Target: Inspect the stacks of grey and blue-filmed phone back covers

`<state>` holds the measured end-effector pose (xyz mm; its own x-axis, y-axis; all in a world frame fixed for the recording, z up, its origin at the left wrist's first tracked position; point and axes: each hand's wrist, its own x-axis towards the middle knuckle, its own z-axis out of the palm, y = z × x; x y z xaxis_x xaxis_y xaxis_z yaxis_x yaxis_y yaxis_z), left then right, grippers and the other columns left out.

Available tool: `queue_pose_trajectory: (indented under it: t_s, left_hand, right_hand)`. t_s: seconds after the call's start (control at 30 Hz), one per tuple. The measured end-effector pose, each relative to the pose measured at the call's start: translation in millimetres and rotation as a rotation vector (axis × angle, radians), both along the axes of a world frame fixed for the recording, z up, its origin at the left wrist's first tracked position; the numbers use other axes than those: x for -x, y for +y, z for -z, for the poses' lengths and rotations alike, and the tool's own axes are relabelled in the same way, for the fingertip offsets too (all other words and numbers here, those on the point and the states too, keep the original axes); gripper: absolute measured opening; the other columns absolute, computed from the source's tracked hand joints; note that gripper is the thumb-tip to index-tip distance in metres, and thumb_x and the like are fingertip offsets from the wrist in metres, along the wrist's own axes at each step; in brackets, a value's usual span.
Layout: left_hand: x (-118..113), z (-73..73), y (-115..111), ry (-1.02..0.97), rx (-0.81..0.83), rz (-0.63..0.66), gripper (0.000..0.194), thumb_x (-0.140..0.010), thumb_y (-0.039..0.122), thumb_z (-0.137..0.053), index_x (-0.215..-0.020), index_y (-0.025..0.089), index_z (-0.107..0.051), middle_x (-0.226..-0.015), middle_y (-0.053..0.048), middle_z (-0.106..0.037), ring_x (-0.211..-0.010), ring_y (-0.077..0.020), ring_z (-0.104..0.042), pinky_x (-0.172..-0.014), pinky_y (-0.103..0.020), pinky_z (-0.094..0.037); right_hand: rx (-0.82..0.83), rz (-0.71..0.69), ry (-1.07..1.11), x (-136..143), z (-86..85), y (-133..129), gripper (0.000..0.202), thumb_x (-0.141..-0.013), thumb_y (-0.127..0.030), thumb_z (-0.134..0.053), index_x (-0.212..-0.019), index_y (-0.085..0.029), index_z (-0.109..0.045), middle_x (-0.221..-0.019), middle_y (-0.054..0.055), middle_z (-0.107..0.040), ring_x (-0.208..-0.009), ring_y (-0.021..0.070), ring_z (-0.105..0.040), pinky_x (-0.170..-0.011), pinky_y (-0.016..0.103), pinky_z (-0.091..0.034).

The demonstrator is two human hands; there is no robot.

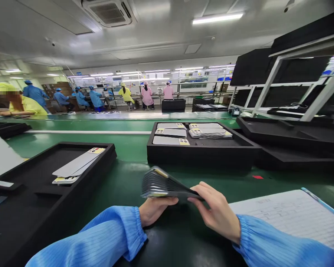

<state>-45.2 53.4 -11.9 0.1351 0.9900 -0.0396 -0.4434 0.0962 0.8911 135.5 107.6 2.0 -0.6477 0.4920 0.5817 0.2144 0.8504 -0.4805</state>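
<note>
Between my hands is a fanned stack of thin dark panels, with rounded corners and bits of yellow at the left end. My left hand supports the stack from below, thumb along its near edge. The fingers of my right hand pinch the right end, where the panels come together. Beyond the stack, a black foam tray holds pale panels with yellow camera-hole ends, in piles. To the left, another black tray carries a few similar pale panels.
A written sheet lies on the green table at right, beside a small red scrap. Black trays are stacked at the right, under a white-framed rack. A co-worker in yellow is at far left; several others sit farther back.
</note>
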Motion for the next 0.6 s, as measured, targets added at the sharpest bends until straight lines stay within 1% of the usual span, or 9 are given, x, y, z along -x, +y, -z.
queue_pose_trajectory:
  t_s: [0.07, 0.13, 0.2, 0.27, 0.4, 0.6]
  left_hand:
    - [0, 0.6, 1, -0.025, 0.010, 0.033, 0.019, -0.066, 0.012, -0.065, -0.084, 0.017, -0.069, -0.091, -0.002, -0.071, -0.100, -0.0206, -0.057, -0.099, -0.038, -0.033]
    - [0, -0.5, 1, -0.040, 0.019, 0.103, 0.020, -0.067, 0.014, -0.065, -0.087, 0.016, -0.069, -0.091, -0.004, -0.071, -0.100, -0.0228, -0.058, -0.097, -0.042, -0.035]
    - [-1, -3.4, 0, -0.044, 0.018, 0.178, 0.023, -0.070, 0.017, -0.063, -0.092, 0.014, -0.068, -0.095, -0.007, -0.070, -0.100, -0.0246, -0.059, -0.096, -0.044, -0.036]
    - [-2, -7.0, -2, -0.044, -0.001, 0.224, 0.025, -0.072, 0.018, -0.061, -0.097, 0.015, -0.066, -0.102, -0.008, -0.068, -0.103, -0.0245, -0.058, -0.098, -0.044, -0.034]
    - [-5, -10.8, -4, -0.043, -0.052, 0.235, 0.025, -0.073, 0.017, -0.061, -0.098, 0.018, -0.066, -0.108, -0.004, -0.065, -0.111, -0.0220, -0.052, -0.102, -0.039, -0.032]
    - [-6, -9.3, -4, -0.015, -0.052, 0.282, 0.028, -0.073, 0.022, -0.062, -0.101, 0.019, -0.064, -0.110, -0.004, -0.064, -0.113, -0.0211, -0.051, -0.103, -0.037, -0.031]
  right_hand:
    - [-0.059, 0.000, 0.010, -2, -7.1, 0, 0.012, -0.084, -0.012, -0.043, -0.090, -0.018, -0.051, -0.073, 0.004, -0.054, -0.065, 0.0169, -0.046, -0.058, 0.028, -0.038]
    - [-0.120, -0.003, 0.011, -3, -13.1, -2, 0.014, -0.084, -0.010, -0.043, -0.094, -0.018, -0.050, -0.073, 0.004, -0.053, -0.065, 0.0161, -0.047, -0.058, 0.027, -0.039]
    - [-0.158, -0.018, 0.001, -3, -17.2, -3, 0.016, -0.084, -0.009, -0.042, -0.095, -0.018, -0.049, -0.073, 0.003, -0.053, -0.064, 0.0151, -0.048, -0.058, 0.026, -0.041]
    - [-0.171, -0.044, -0.015, -3, -19.6, -3, 0.019, -0.084, -0.009, -0.041, -0.099, -0.019, -0.048, -0.076, 0.004, -0.054, -0.066, 0.0148, -0.051, -0.060, 0.026, -0.043]
    - [-0.226, -0.054, -0.083, -3, -20.8, -3, 0.032, -0.084, -0.011, -0.042, -0.114, -0.020, -0.043, -0.088, 0.006, -0.059, -0.075, 0.0164, -0.057, -0.066, 0.027, -0.047]
    - [-0.255, -0.001, -0.170, -5, -20.1, -5, 0.030, -0.084, -0.017, -0.045, -0.114, -0.016, -0.043, -0.093, 0.009, -0.061, -0.081, 0.0192, -0.059, -0.069, 0.030, -0.048]
